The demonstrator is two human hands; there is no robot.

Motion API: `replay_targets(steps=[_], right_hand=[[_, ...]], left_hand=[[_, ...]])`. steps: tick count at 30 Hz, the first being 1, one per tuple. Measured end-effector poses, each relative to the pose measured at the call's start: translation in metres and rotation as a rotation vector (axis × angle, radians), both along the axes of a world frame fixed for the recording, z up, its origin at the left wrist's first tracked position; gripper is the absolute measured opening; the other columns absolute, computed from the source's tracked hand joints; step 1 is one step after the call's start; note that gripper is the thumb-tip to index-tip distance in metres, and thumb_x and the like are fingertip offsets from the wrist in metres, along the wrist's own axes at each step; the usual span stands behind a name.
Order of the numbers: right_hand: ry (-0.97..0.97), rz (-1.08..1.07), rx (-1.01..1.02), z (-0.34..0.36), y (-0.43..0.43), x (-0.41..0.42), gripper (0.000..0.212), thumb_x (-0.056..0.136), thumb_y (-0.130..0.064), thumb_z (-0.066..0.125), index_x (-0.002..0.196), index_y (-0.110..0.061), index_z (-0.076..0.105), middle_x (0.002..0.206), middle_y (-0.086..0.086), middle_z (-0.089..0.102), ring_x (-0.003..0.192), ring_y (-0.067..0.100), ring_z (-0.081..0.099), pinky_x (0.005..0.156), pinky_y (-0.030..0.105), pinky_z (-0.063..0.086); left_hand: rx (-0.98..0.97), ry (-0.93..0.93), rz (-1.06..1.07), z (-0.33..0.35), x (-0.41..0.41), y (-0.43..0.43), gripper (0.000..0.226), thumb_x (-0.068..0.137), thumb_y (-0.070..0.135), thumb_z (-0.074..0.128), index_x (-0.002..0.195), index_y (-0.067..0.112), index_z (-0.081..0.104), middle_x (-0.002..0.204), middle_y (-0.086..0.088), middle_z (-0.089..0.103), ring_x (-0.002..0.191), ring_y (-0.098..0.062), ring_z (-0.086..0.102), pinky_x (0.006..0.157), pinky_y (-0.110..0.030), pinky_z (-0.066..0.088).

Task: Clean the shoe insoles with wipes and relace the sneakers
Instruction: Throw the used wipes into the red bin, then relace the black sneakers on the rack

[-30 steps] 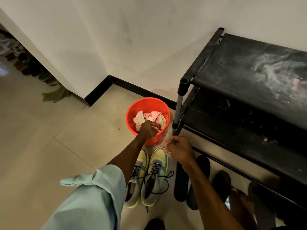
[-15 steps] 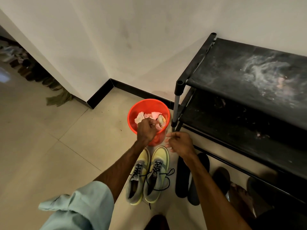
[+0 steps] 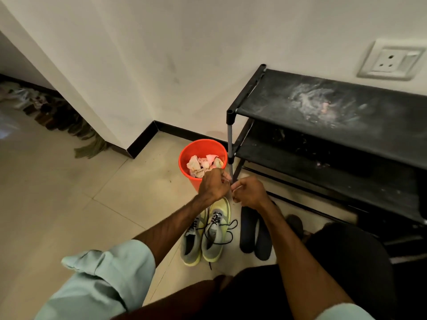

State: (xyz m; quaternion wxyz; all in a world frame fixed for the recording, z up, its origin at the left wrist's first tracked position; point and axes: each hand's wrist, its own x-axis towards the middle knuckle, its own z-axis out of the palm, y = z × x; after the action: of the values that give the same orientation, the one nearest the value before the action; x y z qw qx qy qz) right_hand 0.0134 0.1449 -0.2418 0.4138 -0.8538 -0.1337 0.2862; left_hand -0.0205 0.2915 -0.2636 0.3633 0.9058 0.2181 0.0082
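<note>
A pair of yellow-and-grey sneakers (image 3: 216, 234) stands on the tiled floor with black laces; one lace (image 3: 230, 229) lies in loose loops. Two dark insoles (image 3: 248, 229) lie flat just right of the sneakers. Beyond the toes stands an orange bin (image 3: 184, 158) with crumpled used wipes (image 3: 201, 165) in it. My left hand (image 3: 213, 185) and my right hand (image 3: 250, 192) hover close together above the sneaker toes, in front of the bin. Both have curled fingers, and I see nothing held in either.
A black two-tier shoe rack (image 3: 323, 107) fills the right side, its post (image 3: 230, 139) right beside the bin. A dark shoe (image 3: 294, 224) sits under it. A wall corner with black skirting (image 3: 141, 142) is behind the bin. A rag (image 3: 92, 146) lies far left.
My left hand has pulled back out of the bin toward me and met my right hand above the sneaker toes. The view has tilted up.
</note>
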Motion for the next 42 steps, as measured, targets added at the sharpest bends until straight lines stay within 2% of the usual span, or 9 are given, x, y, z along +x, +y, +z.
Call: replay_targets(steps=[5, 8, 10, 13, 19, 24, 29, 32, 42], right_hand=[[-0.08, -0.009, 0.004, 0.022, -0.022, -0.023, 0.028, 0.081, -0.004, 0.059, 0.063, -0.021, 0.072, 0.072, 0.004, 0.075, 0.076, 0.027, 0.073, 0.069, 0.037, 0.06], [-0.131, -0.085, 0.038, 0.03, -0.036, -0.031, 0.029, 0.082, -0.011, 0.062, 0.06, -0.029, 0.068, 0.077, 0.004, 0.076, 0.075, 0.028, 0.072, 0.074, 0.041, 0.061], [-0.135, -0.161, 0.091, 0.038, -0.045, -0.037, 0.026, 0.083, -0.013, 0.065, 0.063, -0.029, 0.07, 0.075, 0.003, 0.076, 0.071, 0.025, 0.072, 0.071, 0.044, 0.062], [-0.162, -0.243, 0.161, 0.056, -0.058, -0.04, 0.022, 0.086, -0.009, 0.065, 0.074, -0.024, 0.076, 0.073, -0.002, 0.074, 0.063, 0.014, 0.067, 0.071, 0.036, 0.061], [-0.236, -0.269, 0.199, 0.103, -0.095, -0.045, 0.019, 0.086, -0.005, 0.068, 0.085, -0.02, 0.079, 0.075, 0.001, 0.076, 0.074, 0.017, 0.075, 0.075, 0.037, 0.063], [-0.304, -0.229, 0.119, 0.156, -0.141, -0.051, 0.017, 0.088, -0.006, 0.07, 0.087, -0.022, 0.077, 0.067, -0.003, 0.073, 0.068, 0.008, 0.072, 0.065, 0.024, 0.057], [-0.372, -0.286, -0.011, 0.21, -0.205, -0.051, 0.013, 0.084, -0.011, 0.071, 0.083, -0.019, 0.081, 0.068, -0.001, 0.075, 0.066, 0.009, 0.07, 0.068, 0.027, 0.06], [-0.369, -0.358, -0.057, 0.233, -0.244, -0.046, 0.012, 0.085, -0.011, 0.07, 0.08, -0.016, 0.08, 0.067, 0.001, 0.074, 0.062, 0.01, 0.07, 0.06, 0.028, 0.061], [-0.198, -0.373, -0.228, 0.21, -0.389, -0.036, 0.016, 0.091, -0.002, 0.061, 0.089, -0.005, 0.077, 0.082, 0.015, 0.076, 0.066, 0.02, 0.069, 0.052, 0.02, 0.052]], left_hand=[[0.004, 0.065, -0.158, 0.034, -0.011, -0.018, 0.009, 0.079, 0.009, 0.075, 0.086, 0.014, 0.078, 0.083, 0.003, 0.076, 0.077, -0.007, 0.069, 0.075, -0.027, 0.058], [0.033, 0.062, -0.244, 0.055, -0.012, -0.03, 0.008, 0.08, 0.011, 0.075, 0.086, 0.015, 0.079, 0.084, 0.004, 0.076, 0.079, -0.007, 0.07, 0.078, -0.028, 0.058], [0.053, 0.057, -0.286, 0.072, -0.012, -0.038, 0.011, 0.082, 0.007, 0.072, 0.085, 0.015, 0.078, 0.083, 0.004, 0.075, 0.078, -0.007, 0.069, 0.078, -0.029, 0.058], [0.078, 0.038, -0.325, 0.098, -0.011, -0.05, 0.019, 0.082, 0.004, 0.07, 0.075, 0.021, 0.074, 0.078, 0.005, 0.074, 0.075, -0.011, 0.07, 0.076, -0.03, 0.058], [0.115, -0.023, -0.395, 0.146, -0.008, -0.08, 0.02, 0.08, 0.008, 0.071, 0.078, 0.027, 0.074, 0.076, 0.009, 0.073, 0.074, -0.006, 0.069, 0.071, -0.023, 0.056], [0.147, -0.065, -0.493, 0.195, -0.01, -0.11, 0.024, 0.086, 0.009, 0.069, 0.077, 0.031, 0.073, 0.073, 0.016, 0.069, 0.073, -0.002, 0.068, 0.074, -0.026, 0.058], [0.185, -0.114, -0.684, 0.248, -0.009, -0.176, 0.009, 0.085, 0.018, 0.073, 0.084, 0.025, 0.077, 0.079, 0.009, 0.074, 0.077, -0.007, 0.07, 0.079, -0.036, 0.061], [0.285, -0.169, -0.732, 0.269, -0.006, -0.225, 0.006, 0.084, 0.026, 0.072, 0.087, 0.023, 0.076, 0.081, 0.006, 0.074, 0.079, -0.011, 0.069, 0.078, -0.039, 0.06], [0.211, -0.116, -0.787, 0.245, 0.003, -0.37, 0.013, 0.081, 0.033, 0.071, 0.089, 0.023, 0.072, 0.098, 0.0, 0.072, 0.095, -0.025, 0.068, 0.086, -0.043, 0.056]])
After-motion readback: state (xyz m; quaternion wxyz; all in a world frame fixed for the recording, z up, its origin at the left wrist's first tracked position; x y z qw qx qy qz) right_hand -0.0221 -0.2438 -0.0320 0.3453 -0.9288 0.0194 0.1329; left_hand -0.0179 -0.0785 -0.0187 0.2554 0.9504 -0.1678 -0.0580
